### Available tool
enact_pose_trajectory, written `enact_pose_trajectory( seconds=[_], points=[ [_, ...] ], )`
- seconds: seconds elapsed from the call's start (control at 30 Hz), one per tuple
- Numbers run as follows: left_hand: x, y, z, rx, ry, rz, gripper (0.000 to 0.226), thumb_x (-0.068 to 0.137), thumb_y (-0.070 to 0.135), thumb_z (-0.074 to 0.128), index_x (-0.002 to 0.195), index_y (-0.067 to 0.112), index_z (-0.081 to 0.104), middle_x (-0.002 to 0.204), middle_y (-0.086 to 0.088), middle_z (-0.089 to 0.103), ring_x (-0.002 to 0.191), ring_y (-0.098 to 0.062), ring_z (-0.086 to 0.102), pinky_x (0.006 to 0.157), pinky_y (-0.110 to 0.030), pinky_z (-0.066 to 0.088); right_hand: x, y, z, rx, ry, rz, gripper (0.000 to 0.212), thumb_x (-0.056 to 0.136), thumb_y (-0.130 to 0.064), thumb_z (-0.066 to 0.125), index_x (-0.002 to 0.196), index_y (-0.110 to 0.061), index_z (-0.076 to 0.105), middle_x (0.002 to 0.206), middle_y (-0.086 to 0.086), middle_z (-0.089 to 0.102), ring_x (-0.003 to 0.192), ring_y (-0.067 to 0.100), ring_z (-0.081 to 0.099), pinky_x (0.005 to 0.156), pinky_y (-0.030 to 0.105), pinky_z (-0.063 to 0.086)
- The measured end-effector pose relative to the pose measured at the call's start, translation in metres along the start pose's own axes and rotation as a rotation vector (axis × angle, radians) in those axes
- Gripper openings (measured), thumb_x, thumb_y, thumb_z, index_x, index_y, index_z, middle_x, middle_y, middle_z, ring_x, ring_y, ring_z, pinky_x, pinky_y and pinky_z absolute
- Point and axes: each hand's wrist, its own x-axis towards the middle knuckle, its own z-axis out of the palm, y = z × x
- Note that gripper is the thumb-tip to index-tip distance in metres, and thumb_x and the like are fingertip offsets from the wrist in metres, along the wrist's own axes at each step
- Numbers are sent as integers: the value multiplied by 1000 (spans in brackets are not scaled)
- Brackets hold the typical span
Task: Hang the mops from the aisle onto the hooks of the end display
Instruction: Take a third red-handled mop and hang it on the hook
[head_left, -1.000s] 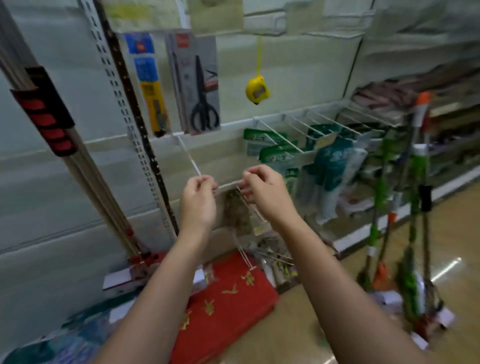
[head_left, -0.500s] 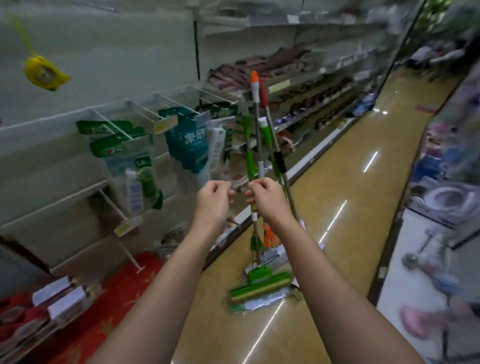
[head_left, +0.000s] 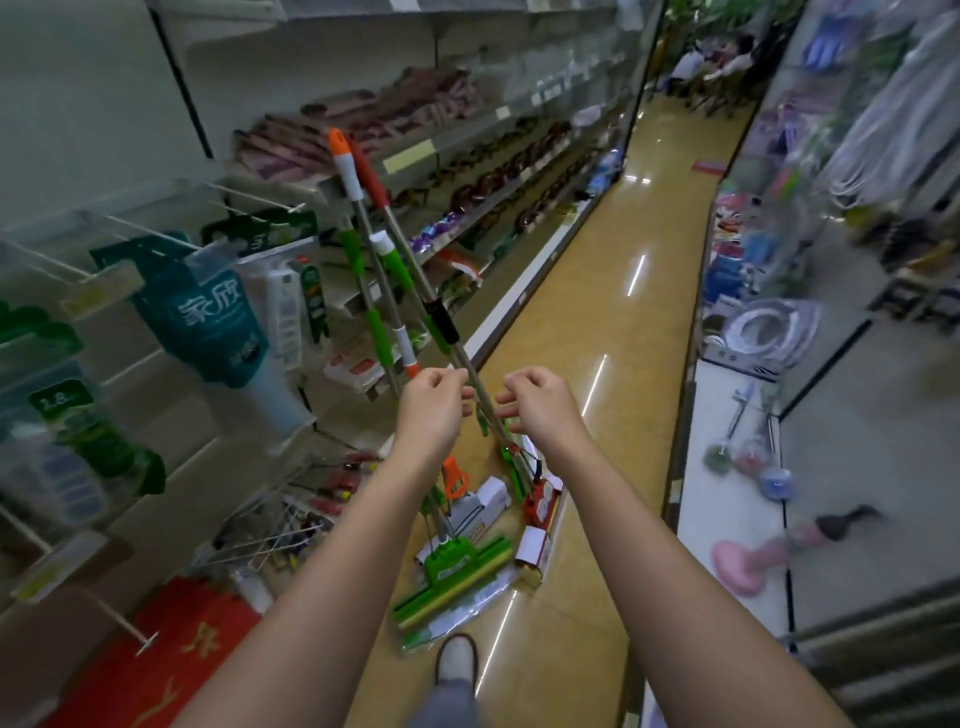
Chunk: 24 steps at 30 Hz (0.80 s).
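Head view: the squeegee mops (head_left: 395, 291) lean bundled against the aisle shelving (head_left: 467, 171), heads on the floor, handles within reach. My left hand (head_left: 431, 410) and right hand (head_left: 540, 408) hover just before the handles, fingers loosely curled, holding nothing, apparently ready to grip one.

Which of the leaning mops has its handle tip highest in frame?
The orange-capped mop: its orange tip with the white sleeve below tops the bundle, just above the red-handled mop beside it. The green-gripped handles end lower.
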Motion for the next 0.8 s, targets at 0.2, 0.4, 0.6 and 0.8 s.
enact_pose_trajectory(
  seconds=[0.2,0.4,0.6,0.8],
  points=[
    [77,5,45,-29,-63,-39,20,95,23,43,99,11,58,97,-7,65,84,-20,58,71,-33,44,76,-1,-10,-42,4,24,20,93,-19,44,76,-21,53,75,0,58,68,16,54,62,29,44],
    [171,13,65,-62,-56,-139,24,95,22,41,108,10,58,101,-6,64,95,-23,60,76,-35,47,163,-9,-6,-93,4,56,20,94,-21,45,76,-21,54,76,0,59,71,16,56,71,36,49],
    [234,10,82,-64,-16,-246,19,95,24,43,103,15,57,98,-3,64,93,-19,61,84,-37,49,238,-6,-4,-101,-46,96,18,92,-21,46,77,-22,54,80,2,61,76,19,56,75,37,48],
    [285,-1,92,-115,141,-372,26,94,22,46,112,7,59,89,-3,64,83,-18,60,87,-41,47,312,3,8,-121,-186,104,16,90,-20,46,77,-19,55,82,7,59,78,23,54,70,36,42]
  ],
)
